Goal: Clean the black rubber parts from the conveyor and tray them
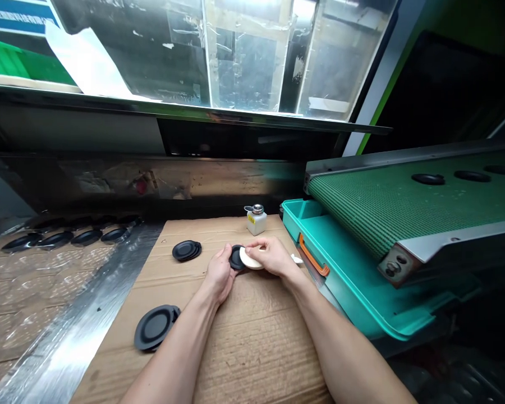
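My left hand (220,274) is closed on the edge of a round black plastic part (235,257), above the cardboard sheet (261,336). Pinched in my right hand (271,255) is a cream-coloured round pad (250,261), which overlaps the right side of the black part. Whether pad and part touch, I cannot tell. Left of my hands lies a small stack of black discs (187,250). Closer to me, partly hidden by my left forearm, rests a larger black disc stack (155,327). A white square bottle with a metal top (256,219) stands behind my hands.
At right, a green conveyor belt (362,191) carries several black parts (428,179) above a teal bin (353,292) with an orange handle (313,255). Clear plastic trays (29,303) at left hold several black parts (86,237). A metal ledge (244,179) runs along the back.
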Tool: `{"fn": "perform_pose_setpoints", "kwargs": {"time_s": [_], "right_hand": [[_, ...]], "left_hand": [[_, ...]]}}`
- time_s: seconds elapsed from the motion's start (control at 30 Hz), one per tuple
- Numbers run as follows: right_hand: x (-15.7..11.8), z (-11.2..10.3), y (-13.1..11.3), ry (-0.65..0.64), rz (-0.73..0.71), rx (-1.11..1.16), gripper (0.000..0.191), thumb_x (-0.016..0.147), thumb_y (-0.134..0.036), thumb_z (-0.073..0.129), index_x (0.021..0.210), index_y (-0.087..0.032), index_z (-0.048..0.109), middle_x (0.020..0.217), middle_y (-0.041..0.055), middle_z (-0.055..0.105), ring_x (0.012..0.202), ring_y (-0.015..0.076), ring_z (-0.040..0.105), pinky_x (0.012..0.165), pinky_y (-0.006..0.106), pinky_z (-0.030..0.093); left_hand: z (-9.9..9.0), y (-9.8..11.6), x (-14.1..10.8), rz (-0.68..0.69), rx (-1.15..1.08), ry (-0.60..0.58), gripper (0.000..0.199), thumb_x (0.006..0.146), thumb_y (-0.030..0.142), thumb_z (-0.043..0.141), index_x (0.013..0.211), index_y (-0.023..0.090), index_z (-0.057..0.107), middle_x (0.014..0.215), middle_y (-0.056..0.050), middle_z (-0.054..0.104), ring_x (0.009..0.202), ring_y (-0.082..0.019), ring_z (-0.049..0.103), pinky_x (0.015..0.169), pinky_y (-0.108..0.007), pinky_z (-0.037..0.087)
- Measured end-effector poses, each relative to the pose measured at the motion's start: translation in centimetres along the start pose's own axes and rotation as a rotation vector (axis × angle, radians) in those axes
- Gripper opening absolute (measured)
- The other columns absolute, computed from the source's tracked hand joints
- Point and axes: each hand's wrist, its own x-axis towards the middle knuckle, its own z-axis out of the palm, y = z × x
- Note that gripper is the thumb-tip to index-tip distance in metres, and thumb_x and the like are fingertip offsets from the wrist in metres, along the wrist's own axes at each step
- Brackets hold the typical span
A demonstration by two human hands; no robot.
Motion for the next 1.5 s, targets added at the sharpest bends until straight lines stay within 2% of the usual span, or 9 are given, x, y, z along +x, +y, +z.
{"fn": "perform_pose_setpoints", "kwargs": {"time_s": [0.07, 0.17, 0.3, 0.53, 0.63, 0.97, 1.27, 1.4, 1.5], "right_hand": [[0.0, 0.2, -0.2, 0.032, -0.082, -0.044, 0.027, 0.082, -0.037, 0.063, 0.095, -0.017, 0.074, 0.081, 0.003, 0.07, 0.073, 0.0152, 0.062, 0.063, 0.022, 0.045], [-0.3, 0.3, -0.6, -0.067, -0.118, -0.184, 0.024, 0.082, -0.038, 0.064, 0.092, -0.02, 0.076, 0.08, 0.0014, 0.071, 0.074, 0.016, 0.064, 0.065, 0.023, 0.045], [-0.7, 0.3, -1.4, 0.138, -0.127, -0.392, 0.027, 0.09, -0.04, 0.056, 0.104, -0.025, 0.074, 0.094, 0.0022, 0.073, 0.085, 0.0178, 0.066, 0.074, 0.025, 0.045], [-0.5, 2.1, -2.4, 0.212, -0.146, -0.764, 0.034, 0.101, -0.045, 0.038, 0.117, -0.033, 0.065, 0.098, 0.0014, 0.072, 0.087, 0.0182, 0.065, 0.072, 0.024, 0.04], [-0.5, 2.6, -2.4, 0.204, -0.192, -0.814, 0.035, 0.102, -0.046, 0.033, 0.117, -0.034, 0.063, 0.098, 0.0011, 0.071, 0.084, 0.0179, 0.064, 0.069, 0.024, 0.038], [-0.8, 2.6, -2.8, 0.243, 0.004, -0.904, 0.046, 0.102, -0.053, 0.023, 0.12, -0.037, 0.062, 0.087, 0.004, 0.071, 0.076, 0.0214, 0.064, 0.069, 0.029, 0.039], [-1.0, 3.9, -2.3, 0.215, -0.014, -0.853, 0.044, 0.101, -0.055, 0.027, 0.126, -0.042, 0.06, 0.088, 0.0035, 0.072, 0.079, 0.0222, 0.066, 0.07, 0.03, 0.041], [-1.2, 4.3, -2.6, 0.229, 0.071, -0.887, 0.046, 0.102, -0.054, 0.025, 0.128, -0.039, 0.059, 0.085, 0.0059, 0.072, 0.077, 0.0233, 0.067, 0.07, 0.031, 0.043], [-1.2, 4.2, -2.8, 0.205, 0.024, -0.894, 0.045, 0.101, -0.054, 0.027, 0.131, -0.039, 0.057, 0.085, 0.0062, 0.072, 0.078, 0.024, 0.067, 0.071, 0.032, 0.043]], "left_hand": [[0.0, 0.0, 0.1, 0.016, -0.004, 0.021, 0.027, 0.098, 0.02, 0.042, 0.089, 0.008, 0.064, 0.084, -0.014, 0.072, 0.074, -0.019, 0.069, 0.075, -0.034, 0.059], [-0.1, 0.2, 0.3, -0.002, -0.041, 0.048, 0.03, 0.099, 0.02, 0.04, 0.087, 0.007, 0.064, 0.083, -0.014, 0.071, 0.075, -0.019, 0.069, 0.078, -0.036, 0.059], [-0.1, 0.2, 0.6, -0.013, -0.064, 0.061, 0.028, 0.099, 0.019, 0.039, 0.086, 0.009, 0.061, 0.079, -0.012, 0.07, 0.071, -0.018, 0.069, 0.075, -0.038, 0.061], [-0.1, 0.2, 0.6, -0.054, -0.093, 0.09, 0.029, 0.1, 0.018, 0.037, 0.089, 0.008, 0.061, 0.08, -0.013, 0.07, 0.072, -0.019, 0.069, 0.072, -0.036, 0.062], [0.0, 0.1, 0.5, -0.036, -0.097, 0.082, 0.029, 0.1, 0.016, 0.038, 0.086, 0.008, 0.062, 0.076, -0.01, 0.069, 0.068, -0.015, 0.068, 0.072, -0.031, 0.061], [0.1, 0.3, 0.2, 0.035, -0.058, 0.058, 0.031, 0.1, 0.017, 0.037, 0.086, 0.007, 0.063, 0.08, -0.013, 0.071, 0.071, -0.018, 0.069, 0.078, -0.038, 0.06], [-0.2, 0.6, 0.9, -0.02, -0.264, 0.173, 0.029, 0.101, 0.018, 0.034, 0.096, 0.008, 0.061, 0.086, -0.013, 0.07, 0.077, -0.016, 0.069, 0.082, -0.033, 0.06], [-0.2, 0.6, 0.9, -0.024, -0.272, 0.177, 0.028, 0.1, 0.019, 0.035, 0.102, 0.009, 0.061, 0.092, -0.013, 0.071, 0.084, -0.018, 0.07, 0.082, -0.034, 0.06], [-0.2, 0.3, 0.7, -0.051, -0.221, 0.099, 0.031, 0.101, 0.02, 0.035, 0.097, 0.007, 0.063, 0.092, -0.015, 0.071, 0.087, -0.019, 0.07, 0.084, -0.034, 0.059]]}}
